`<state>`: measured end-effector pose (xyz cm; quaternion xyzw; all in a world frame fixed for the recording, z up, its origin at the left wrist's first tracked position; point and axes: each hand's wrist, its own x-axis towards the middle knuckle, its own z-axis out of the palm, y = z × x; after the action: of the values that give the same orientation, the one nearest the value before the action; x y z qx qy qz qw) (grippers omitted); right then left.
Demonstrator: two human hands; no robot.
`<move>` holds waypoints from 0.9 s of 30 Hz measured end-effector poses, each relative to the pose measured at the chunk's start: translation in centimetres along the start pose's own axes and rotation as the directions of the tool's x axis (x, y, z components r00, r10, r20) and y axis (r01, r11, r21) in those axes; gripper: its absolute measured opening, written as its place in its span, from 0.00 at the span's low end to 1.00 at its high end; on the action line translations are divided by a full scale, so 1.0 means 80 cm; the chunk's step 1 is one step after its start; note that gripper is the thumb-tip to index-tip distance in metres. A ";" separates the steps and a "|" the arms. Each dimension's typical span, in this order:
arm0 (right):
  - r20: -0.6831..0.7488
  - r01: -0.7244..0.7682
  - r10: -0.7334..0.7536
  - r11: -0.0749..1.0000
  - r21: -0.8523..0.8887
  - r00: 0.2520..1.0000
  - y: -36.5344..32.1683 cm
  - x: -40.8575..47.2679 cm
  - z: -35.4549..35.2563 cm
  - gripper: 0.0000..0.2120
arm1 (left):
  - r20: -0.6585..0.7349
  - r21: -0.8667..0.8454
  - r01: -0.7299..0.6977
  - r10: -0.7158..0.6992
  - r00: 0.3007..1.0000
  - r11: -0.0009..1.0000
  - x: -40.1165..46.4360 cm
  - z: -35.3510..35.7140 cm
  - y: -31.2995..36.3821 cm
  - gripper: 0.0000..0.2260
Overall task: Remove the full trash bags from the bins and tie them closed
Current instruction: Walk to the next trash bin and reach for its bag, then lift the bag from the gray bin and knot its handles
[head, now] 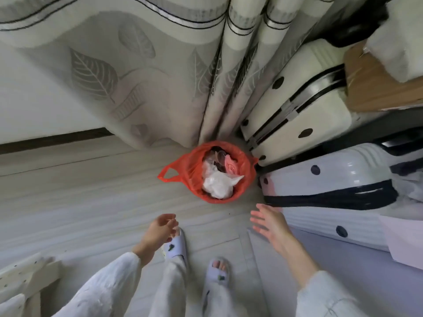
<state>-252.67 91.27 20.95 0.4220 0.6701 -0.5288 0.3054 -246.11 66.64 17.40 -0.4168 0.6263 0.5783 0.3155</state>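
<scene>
The orange trash bag [196,177] sits on the pale wooden floor [80,191] ahead of me, lining a small bin whose own walls I cannot make out beneath the plastic. Its mouth is open and untied, and it is full: crumpled white plastic [217,185] lies on top toward my side, with something pink [231,167] and darker scraps behind it. One handle loop [168,175] sticks out to the left, over the floor.

Both my hands are below the bag in the picture, nearer to me, and neither touches it. My left hand [160,228] hangs over the floor to the lower left of the bag, fingers loosely curled and holding nothing, just above my left slipper [176,248]. My right hand [270,224] is to the lower right, fingers straight and spread, palm turned inward, also holding nothing. It is the closer of the two to the bag, yet clearly apart from it.

The bag stands at the foot of a leaf-patterned curtain [142,72], touching or nearly touching its hem. Just to its right are a cream suitcase [295,115] and a white suitcase [332,184]; my right hand is near the white one's edge. My right slipper [217,273] is further back.
</scene>
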 end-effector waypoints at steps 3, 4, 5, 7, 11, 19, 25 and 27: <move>-0.028 -0.019 0.016 0.995 -0.095 0.999 -0.004 0.085 0.017 0.17 | 0.001 0.010 0.011 -0.011 1.000 1.000 0.077 0.006 0.009 0.15; -0.043 -0.012 0.007 0.991 -0.132 0.999 -0.005 0.114 0.020 0.16 | -0.004 -0.018 0.021 -0.021 1.000 1.000 0.103 0.008 0.011 0.16; -0.064 -0.011 0.000 0.983 -0.181 0.998 -0.008 0.143 0.024 0.16 | -0.011 -0.075 0.048 -0.049 0.999 0.996 0.129 0.009 0.011 0.17; -0.115 -0.017 -0.015 0.963 -0.269 0.993 -0.009 0.204 0.026 0.18 | -0.026 -0.242 0.125 -0.135 0.990 0.962 0.180 0.012 0.007 0.18; -0.161 0.022 -0.086 0.931 -0.365 0.983 -0.019 0.311 0.027 0.17 | -0.090 -0.446 0.179 -0.243 0.966 0.877 0.275 0.024 -0.009 0.19; -0.087 -0.041 0.035 0.997 -0.067 0.996 0.051 0.598 -0.032 0.60 | -0.160 -0.676 0.114 -0.296 0.942 0.728 0.397 0.041 -0.029 0.22; -0.210 0.064 -0.075 0.996 -0.057 0.975 -0.009 0.465 0.016 0.08 | -0.244 -0.690 -0.003 -0.229 0.942 0.723 0.369 0.045 -0.006 0.07; -0.275 0.101 -0.133 0.987 -0.127 0.952 -0.016 0.441 0.005 0.07 | -0.280 -0.488 0.006 -0.163 0.946 0.873 0.339 0.052 0.005 0.08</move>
<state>-269.97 99.32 -8.75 0.4349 0.7591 -0.4421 0.1979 -259.13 66.47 -6.79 -0.5955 0.4858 0.6277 0.1245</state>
